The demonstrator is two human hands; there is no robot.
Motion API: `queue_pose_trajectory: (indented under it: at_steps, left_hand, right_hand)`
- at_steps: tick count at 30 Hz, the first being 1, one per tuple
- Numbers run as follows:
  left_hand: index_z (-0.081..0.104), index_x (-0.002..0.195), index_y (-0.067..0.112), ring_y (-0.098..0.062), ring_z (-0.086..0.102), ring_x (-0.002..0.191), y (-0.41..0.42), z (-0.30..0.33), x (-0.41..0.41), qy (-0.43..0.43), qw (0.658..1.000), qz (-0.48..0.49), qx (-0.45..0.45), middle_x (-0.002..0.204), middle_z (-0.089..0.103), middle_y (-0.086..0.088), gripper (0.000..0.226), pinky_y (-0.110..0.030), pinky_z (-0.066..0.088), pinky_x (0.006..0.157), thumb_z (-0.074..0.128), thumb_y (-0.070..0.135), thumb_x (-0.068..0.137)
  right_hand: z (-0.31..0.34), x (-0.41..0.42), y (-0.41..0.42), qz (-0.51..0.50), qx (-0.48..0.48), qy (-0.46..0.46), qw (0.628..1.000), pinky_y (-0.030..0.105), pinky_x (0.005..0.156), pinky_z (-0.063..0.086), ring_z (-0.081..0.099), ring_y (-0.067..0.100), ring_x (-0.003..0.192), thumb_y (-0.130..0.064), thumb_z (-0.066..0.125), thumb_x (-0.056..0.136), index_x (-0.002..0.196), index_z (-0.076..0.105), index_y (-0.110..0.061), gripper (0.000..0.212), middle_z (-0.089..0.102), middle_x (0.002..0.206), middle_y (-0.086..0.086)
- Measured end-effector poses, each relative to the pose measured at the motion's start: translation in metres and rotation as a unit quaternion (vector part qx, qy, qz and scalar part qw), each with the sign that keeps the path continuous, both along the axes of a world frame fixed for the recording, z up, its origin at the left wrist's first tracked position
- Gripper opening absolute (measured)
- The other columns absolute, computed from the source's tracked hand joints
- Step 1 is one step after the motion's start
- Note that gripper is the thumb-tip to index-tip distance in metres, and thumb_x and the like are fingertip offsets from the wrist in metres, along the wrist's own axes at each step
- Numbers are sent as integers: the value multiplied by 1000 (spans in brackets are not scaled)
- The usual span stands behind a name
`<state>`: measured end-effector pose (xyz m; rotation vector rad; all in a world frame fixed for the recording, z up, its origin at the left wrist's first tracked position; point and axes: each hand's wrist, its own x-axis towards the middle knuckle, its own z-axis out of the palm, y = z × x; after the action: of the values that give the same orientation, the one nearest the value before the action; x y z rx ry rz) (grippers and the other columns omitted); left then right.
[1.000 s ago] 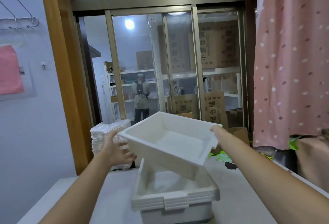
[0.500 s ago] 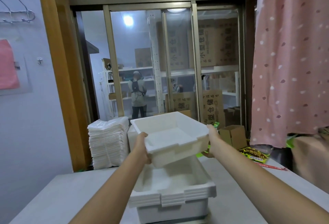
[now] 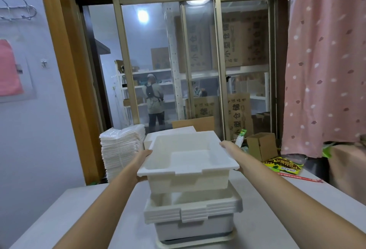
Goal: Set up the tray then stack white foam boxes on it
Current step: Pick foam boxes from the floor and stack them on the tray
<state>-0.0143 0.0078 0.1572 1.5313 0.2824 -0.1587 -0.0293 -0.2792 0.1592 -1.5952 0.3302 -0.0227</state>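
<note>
Both hands grip one white foam box (image 3: pixel 188 161) by its side rims: the left hand (image 3: pixel 143 161) wraps the left rim with fingers curled under it, and the right hand (image 3: pixel 229 149) presses flat along the right rim, fingers hidden beneath. The box sits level just above the stack (image 3: pixel 193 209) of nested boxes, its base dipping into the top one. The stack rests on a tray (image 3: pixel 196 243) near the table's (image 3: pixel 79 219) front edge. Half a second ago the box was higher and tilted; it has since come down and levelled. Left of the stack the table is bare; a pile of lids (image 3: pixel 120 148) stands behind it at the left, and a carton (image 3: pixel 261 146) lies behind to the right.
</note>
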Motion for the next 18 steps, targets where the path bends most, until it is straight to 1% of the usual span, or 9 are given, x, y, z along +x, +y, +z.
queue_pose_trajectory:
  at_steps: [3,8,11,13,14,15,16,17,18]
  left_hand:
    - [52,93,11,-22,59,73,5,-17,4,-3,1000,1,24,85,59,-11,17,-31,50,67,58,26,91]
    - [51,107,4,-23,57,68,4,-49,7,3,999,-10,41,81,58,-12,19,-31,47,57,52,19,95]
    - [54,111,1,-24,56,67,1,-64,10,-17,995,11,96,83,58,-13,23,-29,44,53,54,14,92]
    - [52,116,-1,-24,56,70,2,-74,11,-48,988,22,143,92,57,-13,28,-27,43,53,55,9,89]
    - [51,117,-1,-24,56,72,2,-79,11,-53,986,24,154,96,57,-14,30,-27,43,54,55,8,88]
    - [51,117,-2,-24,57,73,2,-83,9,-50,987,20,152,96,57,-14,30,-27,43,54,54,7,89]
    - [52,114,-3,-25,57,71,2,-86,8,-47,989,14,143,93,58,-14,27,-27,42,54,53,6,89]
    - [54,110,-4,-25,57,68,2,-86,6,-42,990,9,135,87,59,-14,21,-26,42,53,52,4,90]
    - [56,107,-4,-25,57,67,2,-87,6,-39,991,4,131,84,60,-14,17,-26,42,53,50,2,91]
  right_hand:
    - [-7,5,3,3,-61,5,998,27,54,26,38,16,58,-14,40,99,70,42,-8,29,38,68,6]
    - [-34,21,2,-11,-180,30,983,28,51,18,26,14,55,-8,39,99,61,30,-13,39,29,65,4]
    - [-51,22,0,-11,-220,54,974,29,50,16,22,16,54,-9,39,99,60,26,-13,41,26,64,5]
    - [-64,25,-2,-4,-231,62,971,28,49,17,24,17,54,-7,39,98,60,28,-12,40,27,64,6]
    - [-68,26,-2,-2,-222,56,973,29,51,22,31,19,57,-7,40,98,62,36,-9,36,33,67,8]
    - [-73,28,-3,5,-204,60,977,30,57,30,43,22,65,-8,42,98,73,50,-4,26,44,77,12]
    - [-78,30,-4,4,-184,57,981,31,69,37,53,27,82,-9,43,98,93,58,1,19,51,93,16]
    - [-84,31,-6,-2,-164,58,985,31,77,38,56,30,97,-11,45,99,108,58,6,23,53,104,17]
    - [-88,30,-6,0,-153,62,986,30,80,36,56,30,99,-12,45,99,108,57,6,24,53,106,17]
